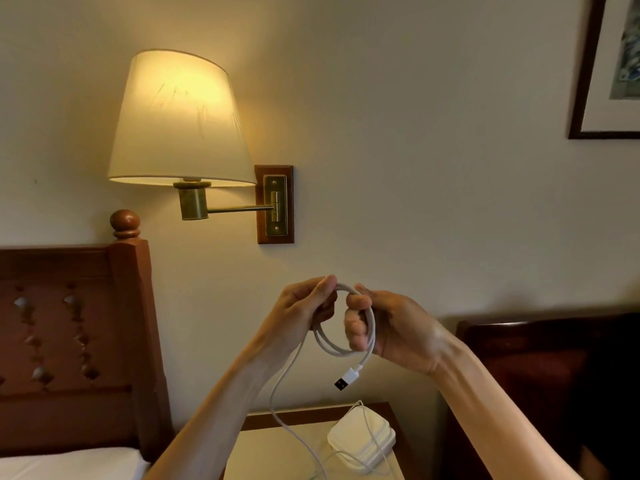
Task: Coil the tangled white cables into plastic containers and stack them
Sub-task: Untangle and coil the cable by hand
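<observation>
A white cable (371,327) is wound into a small loop held up in front of the wall. My left hand (304,306) pinches the top left of the loop. My right hand (388,327) grips the loop's right side with curled fingers. The cable's USB plug (344,380) dangles below the loop. A loose length of the cable (277,407) hangs down to the bedside table (270,445). There, plastic containers (362,439) sit stacked, with white cable lying over and around them.
A lit wall lamp (176,123) on a brass arm hangs above left. A wooden headboard (79,334) and white bedding (69,464) are at the left. Dark wooden furniture (540,368) stands at the right, and a framed picture (606,71) hangs at the upper right.
</observation>
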A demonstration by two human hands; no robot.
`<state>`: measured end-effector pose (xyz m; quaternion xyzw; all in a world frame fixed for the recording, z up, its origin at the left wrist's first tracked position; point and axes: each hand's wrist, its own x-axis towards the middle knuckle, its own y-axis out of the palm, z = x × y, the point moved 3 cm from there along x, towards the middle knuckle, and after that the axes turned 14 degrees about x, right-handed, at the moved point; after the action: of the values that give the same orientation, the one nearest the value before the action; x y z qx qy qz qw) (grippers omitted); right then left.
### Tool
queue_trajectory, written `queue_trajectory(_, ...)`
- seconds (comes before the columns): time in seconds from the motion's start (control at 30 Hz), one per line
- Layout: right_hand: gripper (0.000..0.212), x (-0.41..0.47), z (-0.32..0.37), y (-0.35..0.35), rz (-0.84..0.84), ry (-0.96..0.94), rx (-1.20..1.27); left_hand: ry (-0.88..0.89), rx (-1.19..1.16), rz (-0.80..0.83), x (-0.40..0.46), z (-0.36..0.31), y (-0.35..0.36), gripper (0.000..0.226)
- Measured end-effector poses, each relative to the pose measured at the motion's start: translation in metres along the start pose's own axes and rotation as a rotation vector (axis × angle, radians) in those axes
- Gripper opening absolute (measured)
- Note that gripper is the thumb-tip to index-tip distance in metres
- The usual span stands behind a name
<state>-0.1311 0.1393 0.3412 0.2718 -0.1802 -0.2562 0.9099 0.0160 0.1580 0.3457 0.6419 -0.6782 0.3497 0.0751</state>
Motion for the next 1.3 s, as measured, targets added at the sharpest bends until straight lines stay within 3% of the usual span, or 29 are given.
queue_trajectory(0.3, 0.042, 0.004, 0.005, -0.004, -0.203, -0.131, 0.113, 0.150, 0.404, -0.047, -0.006, 0.028, -0.018, 0.026)
queue_trajectory(0.47, 0.035, -0.009, 0.031, -0.011, -0.245, -0.194, 0.194, 0.109, 0.420, -0.011, -0.033, 0.080, -0.051, 0.035)
queue_trajectory(0.67, 0.036, -0.008, 0.029, -0.017, -0.257, -0.156, 0.177, 0.073, 0.682, -0.197, -0.048, 0.111, -0.063, 0.026)
queue_trajectory(0.77, 0.040, 0.001, 0.022, -0.017, -0.369, -0.267, -0.088, 0.107, 0.936, 0.009, -0.048, 0.088, -0.036, 0.030)
queue_trajectory(0.87, 0.040, 0.014, 0.003, -0.012, -0.447, -0.420, -0.470, 0.291, 1.036, 0.211, -0.047, 0.046, -0.004, 0.033)
queue_trajectory(1.13, 0.042, 0.020, -0.018, -0.006, -0.363, -0.411, -0.879, 0.664, 1.220, -0.048, -0.041, -0.006, -0.001, 0.046)
queue_trajectory(1.3, 0.042, 0.016, -0.027, -0.004, -0.223, -0.307, -0.947, 0.743, 1.154, -0.161, -0.036, -0.011, -0.011, 0.041)
